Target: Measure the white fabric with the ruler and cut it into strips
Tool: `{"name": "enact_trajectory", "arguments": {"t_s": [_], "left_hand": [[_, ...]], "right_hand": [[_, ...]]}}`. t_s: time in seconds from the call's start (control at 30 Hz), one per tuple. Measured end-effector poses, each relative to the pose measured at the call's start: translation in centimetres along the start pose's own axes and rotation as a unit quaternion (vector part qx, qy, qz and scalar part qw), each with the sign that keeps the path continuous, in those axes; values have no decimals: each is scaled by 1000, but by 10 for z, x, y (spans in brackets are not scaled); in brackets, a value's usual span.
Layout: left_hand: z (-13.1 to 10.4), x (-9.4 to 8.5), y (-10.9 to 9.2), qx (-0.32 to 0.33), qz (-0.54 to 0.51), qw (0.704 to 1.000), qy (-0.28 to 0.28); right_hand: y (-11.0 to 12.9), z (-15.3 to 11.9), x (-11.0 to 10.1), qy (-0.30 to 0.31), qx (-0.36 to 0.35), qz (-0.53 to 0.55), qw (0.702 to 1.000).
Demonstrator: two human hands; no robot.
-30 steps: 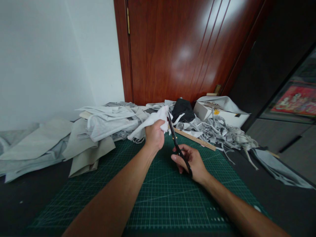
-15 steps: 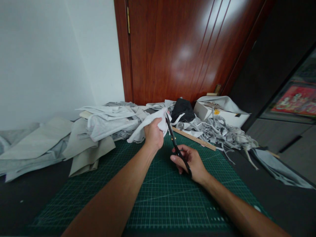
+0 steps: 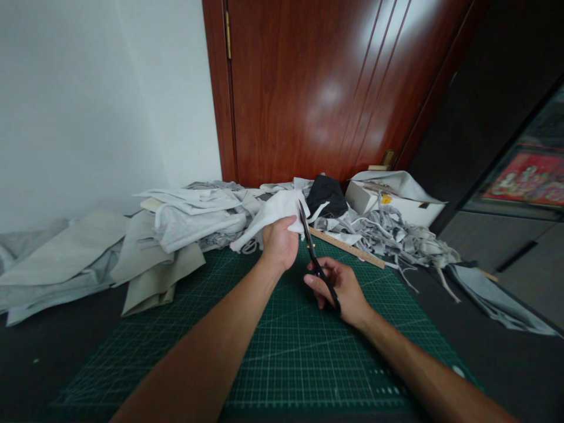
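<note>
A piece of white fabric [image 3: 278,207] is pinched in my left hand [image 3: 281,242], thumb on top, held up above the far part of the green cutting mat [image 3: 282,346]. My right hand [image 3: 341,288] is wrapped round the handles of black scissors [image 3: 315,262]. Their blades point away from me and lie along the fabric's right edge, close to my left fingertips. Whether the blades bite into the cloth I cannot tell. My left fingers under the fabric are partly hidden.
Stacked grey-white fabric [image 3: 200,220] and beige pieces [image 3: 163,270] lie on the left. A wooden ruler [image 3: 348,247] rests beyond the scissors, beside a heap of grey scraps [image 3: 396,235]. Behind are a black cloth [image 3: 326,197], a white box [image 3: 414,210] and a wooden door [image 3: 308,88].
My left hand has shifted slightly right and turned, so the white fabric lies more spread out over it. The scissors have moved only a little; my right hand still holds them.
</note>
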State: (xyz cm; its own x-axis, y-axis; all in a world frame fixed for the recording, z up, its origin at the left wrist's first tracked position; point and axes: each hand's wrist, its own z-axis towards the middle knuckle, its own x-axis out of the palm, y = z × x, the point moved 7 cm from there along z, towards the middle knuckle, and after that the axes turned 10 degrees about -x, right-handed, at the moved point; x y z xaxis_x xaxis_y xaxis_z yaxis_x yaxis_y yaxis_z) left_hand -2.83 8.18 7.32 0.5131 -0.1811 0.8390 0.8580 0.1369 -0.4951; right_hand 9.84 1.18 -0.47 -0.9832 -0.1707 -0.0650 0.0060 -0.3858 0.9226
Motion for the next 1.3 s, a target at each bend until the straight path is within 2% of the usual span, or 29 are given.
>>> {"name": "enact_trajectory", "arguments": {"t_s": [0.6, 1.0, 1.3], "left_hand": [[-8, -5, 21, -24, 40, 999, -16], [-13, 3, 18, -14, 19, 1000, 19], [-16, 4, 23, -43, 16, 998, 33]], "right_hand": [[6, 0, -1, 2, -30, 12, 999], [8, -1, -4, -10, -23, 7, 1000], [8, 0, -6, -19, -22, 3, 1000]]}}
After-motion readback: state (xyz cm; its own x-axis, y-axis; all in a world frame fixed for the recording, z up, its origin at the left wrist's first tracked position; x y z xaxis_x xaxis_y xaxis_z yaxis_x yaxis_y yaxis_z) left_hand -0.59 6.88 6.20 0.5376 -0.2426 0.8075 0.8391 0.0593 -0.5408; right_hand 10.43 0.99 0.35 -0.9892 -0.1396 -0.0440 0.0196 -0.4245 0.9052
